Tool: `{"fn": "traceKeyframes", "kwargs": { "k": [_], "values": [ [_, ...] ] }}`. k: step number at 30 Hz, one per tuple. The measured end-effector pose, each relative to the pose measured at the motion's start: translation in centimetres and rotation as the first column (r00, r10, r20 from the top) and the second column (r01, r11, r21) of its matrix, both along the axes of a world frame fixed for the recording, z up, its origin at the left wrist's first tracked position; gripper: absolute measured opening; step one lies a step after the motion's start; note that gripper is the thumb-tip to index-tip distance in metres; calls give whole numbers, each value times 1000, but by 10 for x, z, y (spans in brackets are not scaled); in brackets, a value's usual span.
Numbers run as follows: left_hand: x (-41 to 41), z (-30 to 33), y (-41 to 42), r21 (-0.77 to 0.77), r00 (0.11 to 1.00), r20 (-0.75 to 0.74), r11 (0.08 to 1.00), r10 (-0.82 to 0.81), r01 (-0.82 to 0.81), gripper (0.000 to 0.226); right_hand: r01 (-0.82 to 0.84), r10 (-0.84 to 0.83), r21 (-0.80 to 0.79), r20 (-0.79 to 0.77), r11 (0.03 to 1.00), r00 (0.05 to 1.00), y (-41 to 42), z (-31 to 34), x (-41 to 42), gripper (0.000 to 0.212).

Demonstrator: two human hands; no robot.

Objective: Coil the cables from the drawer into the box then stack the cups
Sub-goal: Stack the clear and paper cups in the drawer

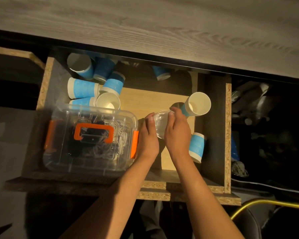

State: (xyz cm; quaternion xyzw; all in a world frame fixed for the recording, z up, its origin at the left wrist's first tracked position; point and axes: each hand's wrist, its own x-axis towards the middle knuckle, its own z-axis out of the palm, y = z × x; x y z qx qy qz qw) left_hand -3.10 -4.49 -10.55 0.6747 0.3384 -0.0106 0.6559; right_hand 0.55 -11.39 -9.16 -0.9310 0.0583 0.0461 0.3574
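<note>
Clear cup held between both hands, centre of the open drawer [212,135].

The clear cup [160,124] is clasped by the left hand [148,135] and right hand [175,133], fingers curled round its sides. An upright paper cup [197,105] stands at 2 o'clock, a fallen one [197,146] at 4 o'clock, and a tumbled cluster [95,87] at 10 o'clock. The lidded box [91,135] at 9 o'clock holds the cables [117,135]. Risk, as judged: excess squeeze may crush the thin wall, and mixed cup types may nest poorly, so the stack could tilt.
</note>
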Motion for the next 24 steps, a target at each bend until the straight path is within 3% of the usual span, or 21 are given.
{"fn": "traceKeyframes", "kwargs": {
  "k": [4,8,10,12,16,19,21,24],
  "values": [
    [6,0,1,18,1000,-8,1000,0,0,46,4,-4,-7,-12,1000,1000,2,-5,6,30],
    [10,4,4,-238,977,-212,968,34,-85,76,81,-53,192,-143,978,988,-5,2,9,28],
    [12,15,2,-348,976,-214,936,-29,-49,55,156,-100,257,-216,954,971,-15,7,11,28],
    [13,19,-5,-327,978,-177,944,-107,44,31,185,-116,259,-260,948,959,-28,9,8,26],
    [12,17,-18,-268,980,-178,963,-86,36,20,254,-232,277,-110,927,967,-48,15,-6,35],
    [11,19,-22,-244,990,-130,969,-60,27,27,334,-271,260,-250,906,930,-64,7,-10,43],
    [8,19,-20,-234,991,-122,972,-59,29,35,278,-209,150,-361,949,909,-72,0,-15,42],
    [6,17,-14,-226,984,-165,974,-73,35,30,207,-177,48,-358,977,917,-81,-3,-25,37]
  ]
}}
